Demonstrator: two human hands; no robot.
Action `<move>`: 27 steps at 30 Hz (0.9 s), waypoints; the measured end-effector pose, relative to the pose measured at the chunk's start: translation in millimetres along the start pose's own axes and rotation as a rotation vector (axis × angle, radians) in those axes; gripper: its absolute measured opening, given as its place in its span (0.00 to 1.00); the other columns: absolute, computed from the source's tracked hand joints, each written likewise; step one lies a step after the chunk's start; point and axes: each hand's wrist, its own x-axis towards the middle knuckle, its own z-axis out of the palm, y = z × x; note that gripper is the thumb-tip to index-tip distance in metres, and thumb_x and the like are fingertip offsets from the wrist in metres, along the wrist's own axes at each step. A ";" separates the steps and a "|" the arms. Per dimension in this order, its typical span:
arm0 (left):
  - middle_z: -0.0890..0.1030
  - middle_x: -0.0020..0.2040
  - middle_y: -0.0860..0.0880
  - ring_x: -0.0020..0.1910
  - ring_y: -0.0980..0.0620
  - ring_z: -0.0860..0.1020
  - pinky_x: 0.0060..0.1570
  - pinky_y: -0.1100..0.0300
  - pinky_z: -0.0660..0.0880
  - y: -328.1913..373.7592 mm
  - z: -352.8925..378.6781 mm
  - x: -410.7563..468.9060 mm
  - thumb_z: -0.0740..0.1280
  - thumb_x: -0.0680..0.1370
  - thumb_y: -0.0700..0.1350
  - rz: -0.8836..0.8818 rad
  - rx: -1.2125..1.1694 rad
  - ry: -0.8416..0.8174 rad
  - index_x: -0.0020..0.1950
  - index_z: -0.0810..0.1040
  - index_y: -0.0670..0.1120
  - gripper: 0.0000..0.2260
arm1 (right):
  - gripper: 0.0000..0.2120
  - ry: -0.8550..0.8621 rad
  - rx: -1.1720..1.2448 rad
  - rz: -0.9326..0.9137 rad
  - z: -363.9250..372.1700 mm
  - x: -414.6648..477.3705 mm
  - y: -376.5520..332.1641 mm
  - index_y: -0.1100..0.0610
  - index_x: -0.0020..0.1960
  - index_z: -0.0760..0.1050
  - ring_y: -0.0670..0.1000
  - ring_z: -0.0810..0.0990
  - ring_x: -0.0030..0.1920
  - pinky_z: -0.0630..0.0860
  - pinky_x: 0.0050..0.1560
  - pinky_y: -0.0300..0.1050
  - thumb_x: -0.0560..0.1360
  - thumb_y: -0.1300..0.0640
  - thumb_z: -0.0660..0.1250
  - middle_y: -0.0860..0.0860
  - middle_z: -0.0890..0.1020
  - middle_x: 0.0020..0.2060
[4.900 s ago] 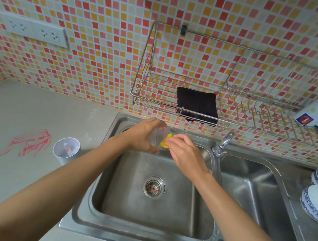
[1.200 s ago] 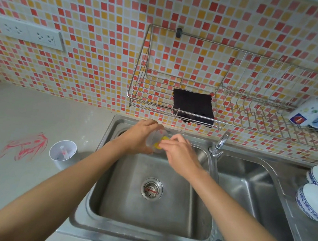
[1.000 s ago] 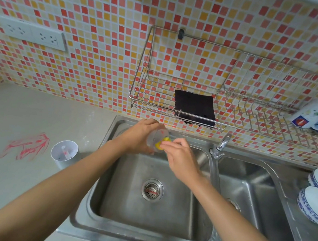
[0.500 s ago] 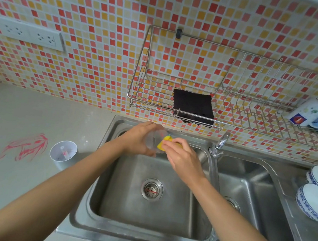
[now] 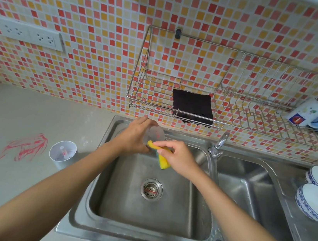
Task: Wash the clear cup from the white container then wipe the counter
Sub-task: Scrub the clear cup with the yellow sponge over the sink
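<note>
over a steel sink, left hand grips a clear plastic cup; right hand pinches a yellow sponge.

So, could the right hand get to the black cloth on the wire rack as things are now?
Probably yes. The cloth lies at the front of the rack, above the sink, with nothing before it. But the right hand holds a yellow sponge, so it must drop that first.

Brushed steel sink; clear plastic cup
</note>
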 end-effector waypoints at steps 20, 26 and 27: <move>0.72 0.67 0.53 0.64 0.53 0.71 0.56 0.68 0.66 6.7 -2.6 3.5 0.78 0.67 0.52 0.082 0.125 -0.082 0.70 0.68 0.50 0.35 | 0.12 0.012 -0.367 -0.143 -1.0 2.8 5.5 0.55 0.55 0.83 0.49 0.74 0.51 0.68 0.55 0.40 0.75 0.64 0.67 0.45 0.83 0.47; 0.73 0.65 0.52 0.62 0.52 0.72 0.59 0.65 0.68 8.5 -1.0 4.9 0.79 0.66 0.49 0.081 0.080 -0.098 0.70 0.68 0.50 0.35 | 0.12 0.161 -0.801 -0.424 0.0 4.5 15.7 0.55 0.50 0.83 0.55 0.75 0.49 0.75 0.47 0.50 0.68 0.66 0.71 0.45 0.83 0.47; 0.73 0.66 0.52 0.62 0.53 0.72 0.60 0.64 0.69 7.3 -1.6 4.4 0.79 0.66 0.49 0.084 0.079 -0.102 0.70 0.68 0.50 0.35 | 0.13 0.144 -0.711 -0.371 4.7 3.4 16.7 0.55 0.51 0.83 0.54 0.74 0.49 0.75 0.49 0.50 0.70 0.66 0.69 0.45 0.84 0.48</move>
